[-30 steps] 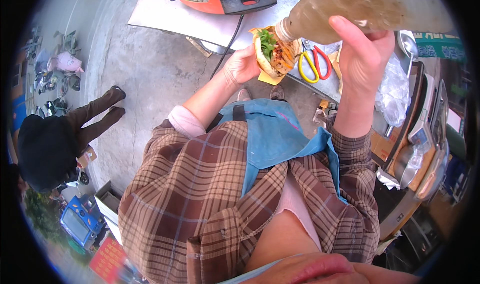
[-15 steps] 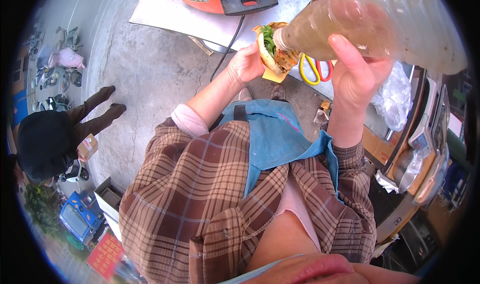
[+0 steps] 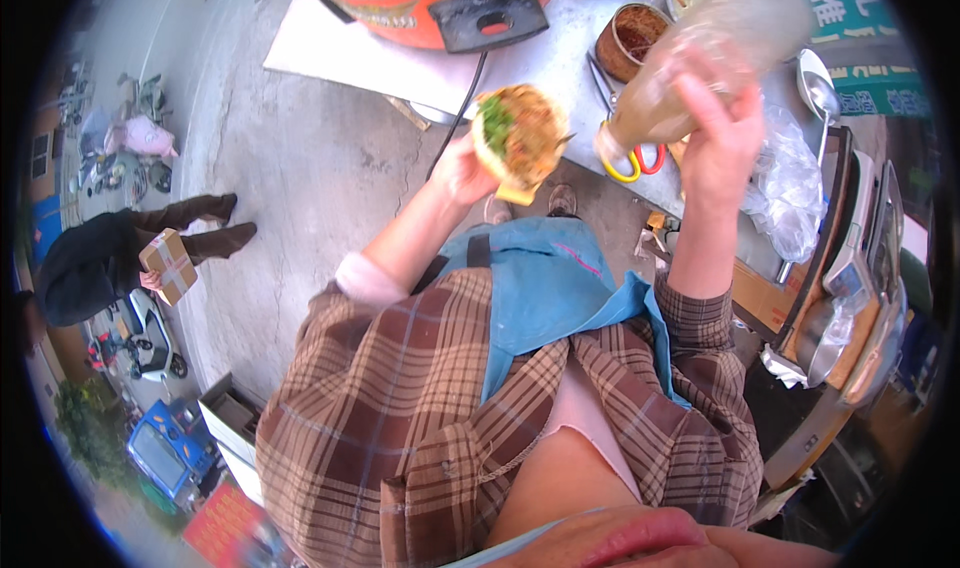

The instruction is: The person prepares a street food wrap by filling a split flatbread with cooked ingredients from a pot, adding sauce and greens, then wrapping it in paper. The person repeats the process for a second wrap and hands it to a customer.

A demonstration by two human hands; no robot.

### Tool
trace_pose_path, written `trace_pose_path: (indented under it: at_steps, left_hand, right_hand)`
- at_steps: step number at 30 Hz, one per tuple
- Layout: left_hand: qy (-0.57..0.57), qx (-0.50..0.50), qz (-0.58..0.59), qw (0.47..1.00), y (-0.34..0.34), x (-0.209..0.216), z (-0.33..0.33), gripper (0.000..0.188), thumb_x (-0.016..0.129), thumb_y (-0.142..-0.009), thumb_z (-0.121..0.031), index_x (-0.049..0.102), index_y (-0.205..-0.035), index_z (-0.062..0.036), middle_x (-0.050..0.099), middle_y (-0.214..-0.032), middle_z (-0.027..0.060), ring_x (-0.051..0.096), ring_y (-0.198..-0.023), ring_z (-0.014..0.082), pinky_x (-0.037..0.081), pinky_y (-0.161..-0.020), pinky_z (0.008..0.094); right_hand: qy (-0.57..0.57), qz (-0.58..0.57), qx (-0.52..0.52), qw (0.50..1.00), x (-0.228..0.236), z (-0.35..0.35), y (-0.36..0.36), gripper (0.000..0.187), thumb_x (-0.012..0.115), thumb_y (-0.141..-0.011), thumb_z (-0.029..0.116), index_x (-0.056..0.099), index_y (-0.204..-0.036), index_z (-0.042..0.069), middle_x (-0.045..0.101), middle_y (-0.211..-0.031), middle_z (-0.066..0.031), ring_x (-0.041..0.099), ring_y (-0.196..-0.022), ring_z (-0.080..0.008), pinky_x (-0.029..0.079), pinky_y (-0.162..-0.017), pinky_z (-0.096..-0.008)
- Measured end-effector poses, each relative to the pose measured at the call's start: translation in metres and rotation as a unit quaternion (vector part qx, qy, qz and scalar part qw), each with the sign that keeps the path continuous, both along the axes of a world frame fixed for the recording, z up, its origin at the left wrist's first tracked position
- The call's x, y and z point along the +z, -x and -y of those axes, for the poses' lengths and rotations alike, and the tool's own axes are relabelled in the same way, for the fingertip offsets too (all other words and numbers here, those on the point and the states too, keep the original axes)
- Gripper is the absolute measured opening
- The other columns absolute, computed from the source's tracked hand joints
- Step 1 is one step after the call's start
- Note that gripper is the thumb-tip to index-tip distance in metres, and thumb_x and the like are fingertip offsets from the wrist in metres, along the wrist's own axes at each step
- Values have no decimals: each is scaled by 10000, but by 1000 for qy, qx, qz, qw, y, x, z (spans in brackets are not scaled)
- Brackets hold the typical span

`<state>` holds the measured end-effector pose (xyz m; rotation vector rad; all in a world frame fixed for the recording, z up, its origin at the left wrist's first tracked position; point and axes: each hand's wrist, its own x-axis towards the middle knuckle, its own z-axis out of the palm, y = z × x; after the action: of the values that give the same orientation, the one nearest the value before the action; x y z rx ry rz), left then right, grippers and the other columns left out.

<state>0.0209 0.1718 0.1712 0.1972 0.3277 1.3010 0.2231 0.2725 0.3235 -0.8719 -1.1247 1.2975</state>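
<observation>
Filled bun (image 3: 522, 140) (just one) in left grip (image 3: 463, 175), one bottle (image 3: 653, 103) in right grip (image 3: 722, 133)

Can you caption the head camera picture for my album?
The left hand holds a stuffed bun; the right hand grips a tilted bottle near scissors.

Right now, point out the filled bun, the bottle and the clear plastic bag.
Filled bun (image 3: 524, 138): head view, on its brown filling.
Bottle (image 3: 652, 100): head view, on its body near the neck.
Clear plastic bag (image 3: 788, 180): head view, on its crumpled middle.
</observation>
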Motion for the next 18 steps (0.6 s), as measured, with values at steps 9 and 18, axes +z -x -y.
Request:
trace_pose_path:
  at_steps: [9, 18]
  left_hand:
    - [145, 101, 59, 983, -27, 18, 37, 613, 449, -828, -555, 458, -1262, -121, 517, -1202, 157, 513, -1025, 378, 453, -758, 536]
    - [72, 15, -3, 997, -169, 45, -62, 668, 572, -784, -505, 407, -1290, -101, 474, -1208, 139, 456, -1085, 347, 437, -849, 551]
  right_hand:
    - [176, 60, 161, 969, -147, -40, -1, 547, 685, -697, 58, 446, -1181, -32, 595, -1007, -106, 588, -895, -184, 475, -814, -314]
    - [104, 26, 137, 985, -80, -63, -126, 670, 538, -866, 419, 352, -1330, -28, 494, -1236, -139, 455, -1157, -229, 337, -991, -334]
